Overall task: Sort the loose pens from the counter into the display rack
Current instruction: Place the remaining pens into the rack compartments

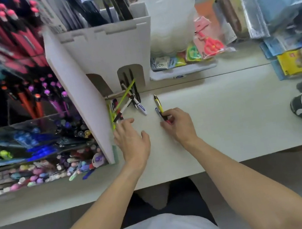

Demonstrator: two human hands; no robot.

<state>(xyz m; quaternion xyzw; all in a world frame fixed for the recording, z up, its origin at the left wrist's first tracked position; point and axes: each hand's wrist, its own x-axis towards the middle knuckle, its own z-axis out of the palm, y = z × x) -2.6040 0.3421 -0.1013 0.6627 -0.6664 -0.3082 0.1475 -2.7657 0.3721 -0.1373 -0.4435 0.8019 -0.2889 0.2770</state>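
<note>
- My left hand (pixel 130 137) lies spread over the counter (pixel 225 119), fingers relaxed, holding nothing, reaching toward the pen pile (pixel 123 104).
- My right hand (pixel 177 123) pinches a yellow pen (pixel 158 103) and a dark one beside it.
- Just beyond, a white marker (pixel 141 109) lies at the pile's edge, against the cardboard box (pixel 105 52).
- The display rack (pixel 16 95) stands left, full of pens.
- Plastic packets (pixel 211 38) sit farther back.

Pale counter (pixel 224 115), loose pens (pixel 125 106) piled by white cardboard rack (pixel 109 48), yellow pen (pixel 158 103), packaged stationery (pixel 208 45) behind.
</note>
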